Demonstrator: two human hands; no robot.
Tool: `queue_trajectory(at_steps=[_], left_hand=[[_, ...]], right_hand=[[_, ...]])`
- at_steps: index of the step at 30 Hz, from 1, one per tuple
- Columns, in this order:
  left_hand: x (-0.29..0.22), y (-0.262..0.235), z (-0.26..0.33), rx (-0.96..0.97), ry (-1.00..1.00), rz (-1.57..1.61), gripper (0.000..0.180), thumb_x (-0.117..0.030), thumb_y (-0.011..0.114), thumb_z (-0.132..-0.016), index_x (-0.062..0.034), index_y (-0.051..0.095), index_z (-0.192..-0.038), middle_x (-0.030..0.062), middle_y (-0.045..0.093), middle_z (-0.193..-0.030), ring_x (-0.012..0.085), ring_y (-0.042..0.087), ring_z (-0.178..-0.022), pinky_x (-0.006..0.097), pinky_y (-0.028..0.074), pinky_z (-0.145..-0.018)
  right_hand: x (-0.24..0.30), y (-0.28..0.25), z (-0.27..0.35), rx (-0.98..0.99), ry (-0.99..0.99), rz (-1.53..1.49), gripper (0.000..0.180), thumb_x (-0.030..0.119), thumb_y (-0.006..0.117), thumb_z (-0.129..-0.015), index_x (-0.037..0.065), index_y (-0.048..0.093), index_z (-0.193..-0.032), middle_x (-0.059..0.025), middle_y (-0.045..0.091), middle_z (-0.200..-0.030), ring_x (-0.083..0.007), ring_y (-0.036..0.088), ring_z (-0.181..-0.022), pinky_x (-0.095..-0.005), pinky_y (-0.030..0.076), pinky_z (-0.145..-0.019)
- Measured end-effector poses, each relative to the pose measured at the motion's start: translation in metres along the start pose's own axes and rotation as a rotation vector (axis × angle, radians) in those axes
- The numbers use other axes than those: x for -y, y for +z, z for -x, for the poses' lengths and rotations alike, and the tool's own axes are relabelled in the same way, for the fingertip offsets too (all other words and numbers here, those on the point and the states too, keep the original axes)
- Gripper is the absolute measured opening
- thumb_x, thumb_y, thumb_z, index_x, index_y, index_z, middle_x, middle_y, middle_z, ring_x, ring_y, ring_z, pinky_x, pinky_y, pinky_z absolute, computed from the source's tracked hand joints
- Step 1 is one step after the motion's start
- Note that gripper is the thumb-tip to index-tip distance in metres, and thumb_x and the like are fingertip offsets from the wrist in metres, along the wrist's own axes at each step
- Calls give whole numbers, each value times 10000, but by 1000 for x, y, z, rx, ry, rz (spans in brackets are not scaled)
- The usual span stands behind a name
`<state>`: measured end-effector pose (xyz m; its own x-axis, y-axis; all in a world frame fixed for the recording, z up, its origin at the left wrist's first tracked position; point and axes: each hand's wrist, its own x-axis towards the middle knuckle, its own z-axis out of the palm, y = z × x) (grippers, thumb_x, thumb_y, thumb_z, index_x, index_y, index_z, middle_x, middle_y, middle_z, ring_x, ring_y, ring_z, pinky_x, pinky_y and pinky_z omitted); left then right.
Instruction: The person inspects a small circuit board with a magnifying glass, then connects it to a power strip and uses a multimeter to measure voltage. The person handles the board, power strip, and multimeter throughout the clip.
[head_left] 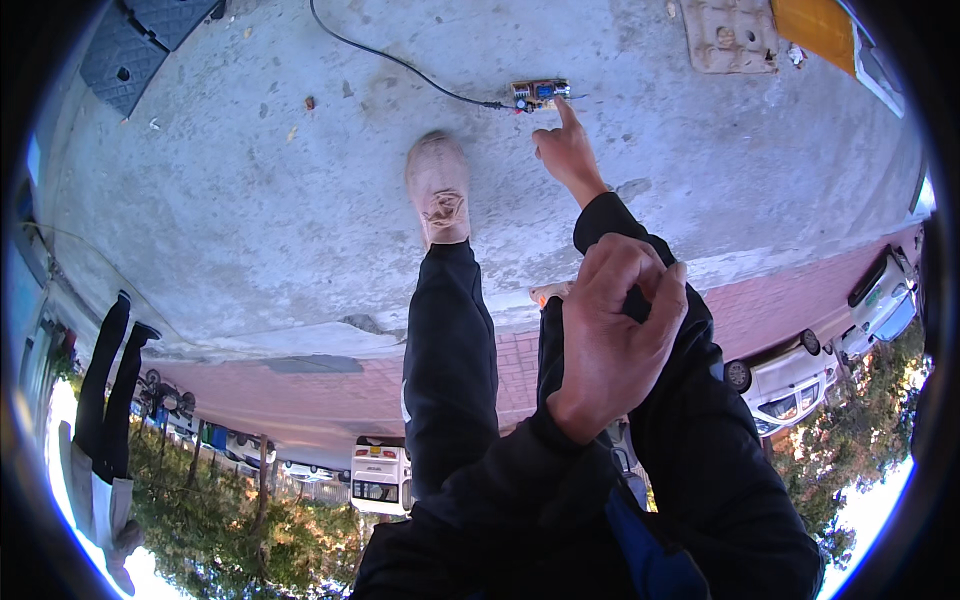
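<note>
On the concrete lies a small circuit board (540, 92) with a blue component in its middle. A black cable (400, 62) runs to its left end. My right hand (570, 155) reaches down to the board, index finger stretched out and its tip at the lower right edge; whether it touches cannot be told. The other fingers look bent, and no object shows in them. Nearer to me, my left hand (615, 335) is raised in front of my right sleeve. Its fingers are curled, with thumb and index finger bent towards each other; anything in them is hidden.
My pale dusty shoe (437, 185) stands left of the board. A dark panel (130, 60) lies far left; a flat brown piece (730, 35) and a yellow object (815, 35) lie far right. Parked cars (790, 385) and a standing person (105, 430) are behind.
</note>
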<state>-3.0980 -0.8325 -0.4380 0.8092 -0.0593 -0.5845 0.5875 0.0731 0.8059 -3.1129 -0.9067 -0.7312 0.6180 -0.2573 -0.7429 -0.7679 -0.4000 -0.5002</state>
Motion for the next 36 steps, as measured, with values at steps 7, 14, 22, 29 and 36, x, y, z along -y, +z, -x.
queue_trajectory(at_steps=[7,14,22,29,36], left_hand=[[-5,-2,0,-4,-3,-10,243,42,703,-912,-28,519,-770,28,574,-834,85,500,-697,255,412,-649],[-4,-10,-1,-16,-1,69,235,68,677,-930,-28,505,-801,25,564,-874,60,485,-715,233,421,-653],[-6,-13,-4,-19,-19,120,246,73,676,-931,-25,496,-794,27,550,-868,54,490,-730,222,431,-652],[-3,-12,-1,-21,9,105,246,61,678,-936,-24,497,-793,23,551,-861,60,491,-732,228,432,-668],[-1,-10,2,-27,-4,68,230,51,688,-927,-25,516,-796,22,574,-866,66,496,-739,229,436,-703]], right_hand=[[26,28,13,34,-90,-55,576,198,694,-852,30,568,-1388,-114,673,-720,-222,676,-710,-362,521,-681],[53,67,-8,94,-182,137,628,151,608,-843,-51,463,-1419,-256,717,-1008,-456,671,-985,-524,515,-877],[47,71,1,69,-125,70,613,152,607,-844,-51,459,-1403,-250,705,-1150,-450,648,-1089,-504,503,-950],[41,65,7,62,-105,2,547,173,615,-860,-8,501,-1364,-223,698,-1223,-438,643,-1135,-481,499,-976],[38,53,27,-36,-90,-172,468,178,643,-865,40,566,-1305,-208,709,-1207,-422,671,-1087,-462,518,-933]])
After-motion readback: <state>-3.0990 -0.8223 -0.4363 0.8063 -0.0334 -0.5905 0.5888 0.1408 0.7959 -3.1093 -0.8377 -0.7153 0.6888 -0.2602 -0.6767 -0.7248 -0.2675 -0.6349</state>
